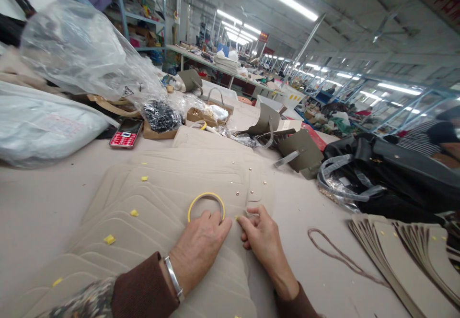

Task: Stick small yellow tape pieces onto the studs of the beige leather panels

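A fanned stack of beige leather panels (168, 183) with small yellow tabs covers the table in front of me. My left hand (199, 248) rests flat on the top panel, fingers touching a yellow tape roll (206, 198). My right hand (264, 239) is beside it at the panel's right edge, fingers curled and pinching a thin edge or strip I cannot make out. A silver bracelet sits on my left wrist.
A red phone (125, 133) lies at the back left near clear plastic bags (79, 54). Olive leather pieces (300, 152) and black bags (395, 174) lie to the right. Another fanned stack of panels (406, 255) and a cord loop (334, 251) sit at the right front.
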`<state>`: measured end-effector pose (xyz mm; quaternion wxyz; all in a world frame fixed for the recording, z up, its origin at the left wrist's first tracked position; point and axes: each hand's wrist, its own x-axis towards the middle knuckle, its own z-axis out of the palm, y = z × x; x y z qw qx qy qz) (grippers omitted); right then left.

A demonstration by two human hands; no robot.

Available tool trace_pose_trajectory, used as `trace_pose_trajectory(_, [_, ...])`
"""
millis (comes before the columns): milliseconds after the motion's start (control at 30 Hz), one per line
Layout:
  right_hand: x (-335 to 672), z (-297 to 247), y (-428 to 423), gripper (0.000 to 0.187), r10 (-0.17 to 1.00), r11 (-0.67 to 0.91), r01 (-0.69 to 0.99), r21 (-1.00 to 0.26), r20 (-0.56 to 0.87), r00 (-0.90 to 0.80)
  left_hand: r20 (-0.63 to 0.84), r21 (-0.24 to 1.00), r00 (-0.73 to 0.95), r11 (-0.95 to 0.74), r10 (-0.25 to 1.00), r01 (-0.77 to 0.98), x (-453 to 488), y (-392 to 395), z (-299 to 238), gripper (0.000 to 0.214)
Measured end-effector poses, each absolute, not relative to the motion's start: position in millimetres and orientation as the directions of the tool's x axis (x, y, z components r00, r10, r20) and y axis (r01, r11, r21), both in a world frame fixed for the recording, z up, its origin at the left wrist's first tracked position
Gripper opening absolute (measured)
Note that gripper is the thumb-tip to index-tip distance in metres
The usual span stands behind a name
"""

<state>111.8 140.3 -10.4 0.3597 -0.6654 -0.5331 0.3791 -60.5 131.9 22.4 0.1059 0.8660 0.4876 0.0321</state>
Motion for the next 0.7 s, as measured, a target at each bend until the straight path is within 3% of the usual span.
trace_pose_trajectory(100, [116.4,-11.9,133.1,0.025,0.986,-0.162,0.362,-0.918,-0.135,0.099,-0.043,0.215,0.522,-0.502,0.852,0.837,-61.4,131.6,21.2,0.024])
trace_pose_trajectory(300, [107.0,-9.7,134.6,0.021,0.986,0.12,0.664,-0.738,0.165,0.006,-0.029,0.205,0.529,-0.513,0.848,0.834,-62.0,130.2,19.8,0.025])
trace_pose_trajectory(400, [102.3,-6.4,142.2,0.019,0.976,0.168,0.702,-0.693,0.219,-0.017,0.005,0.215,0.542,-0.53,0.84,0.82,-63.7,132.1,21.6,0.023])
trace_pose_trajectory(533, [108.2,3.7,141.5,0.018,0.99,0.14,0.714,-0.686,0.121,-0.077,0.073,0.221,0.535,-0.536,0.842,0.814,-71.8,136.7,26.4,0.019])
trace_pose_trajectory(700, [123.7,18.8,129.9,0.017,0.949,0.095,0.703,-0.705,-0.148,-0.278,0.227,0.279,0.52,-0.566,0.824,0.775,-85.7,140.6,20.9,0.023])
